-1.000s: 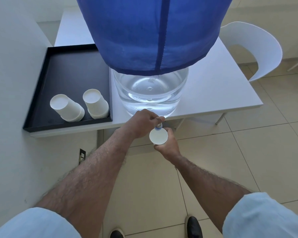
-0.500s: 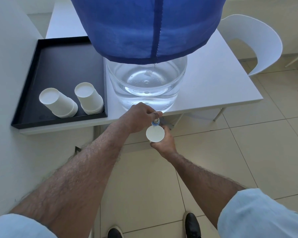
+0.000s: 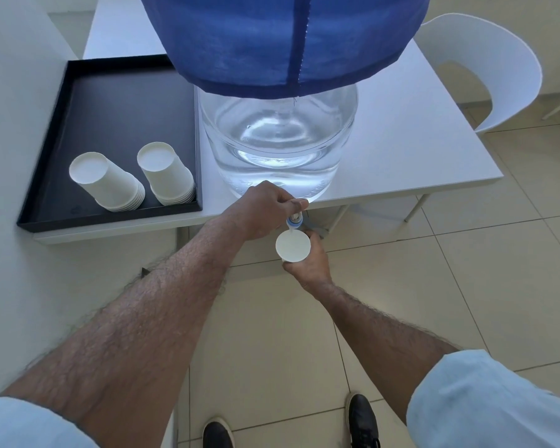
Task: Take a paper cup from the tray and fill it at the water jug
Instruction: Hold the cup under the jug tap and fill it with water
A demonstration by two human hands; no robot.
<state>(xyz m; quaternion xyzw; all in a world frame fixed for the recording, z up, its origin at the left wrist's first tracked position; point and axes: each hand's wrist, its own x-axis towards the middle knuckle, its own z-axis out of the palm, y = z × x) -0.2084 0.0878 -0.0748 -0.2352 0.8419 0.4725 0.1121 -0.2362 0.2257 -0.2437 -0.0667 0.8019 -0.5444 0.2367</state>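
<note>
Holding a paper cup [image 3: 293,246] upright under the jug's tap [image 3: 294,220], mouth facing up at me, long axis vertical, base hidden below. My right hand [image 3: 308,263] is wrapped around the cup wall from beneath, fingers closed on it. My left hand [image 3: 265,213] is pinched on the tap, thumb and fingers clamped on its top. Cup hangs off the worktop [image 3: 407,130], just past its near edge, over the floor tiles [image 3: 466,286]. Tap spout sits just above the cup's far rim; a thin bit of water seems to reach the rim, and I cannot tell the fill level.

Water jug [image 3: 278,147] stands at the near edge of the worktop, clear lower part showing water, blue cloth cover [image 3: 281,37] over its upper part. Black tray [image 3: 123,101] sits touching the jug's left side, along the worktop's left edge by the wall [image 3: 17,92], its near rim close to the worktop's near edge. Two stacks of upside-down paper cups [image 3: 110,182] [image 3: 167,173] stand in the tray's near part, side by side, bases up; rest of tray bare.

Open floor on the right and below the cup. Right half of the worktop is bare. White chair [image 3: 485,72] at the worktop's far right corner. My shoes [image 3: 362,421] stand on the tiles below.
</note>
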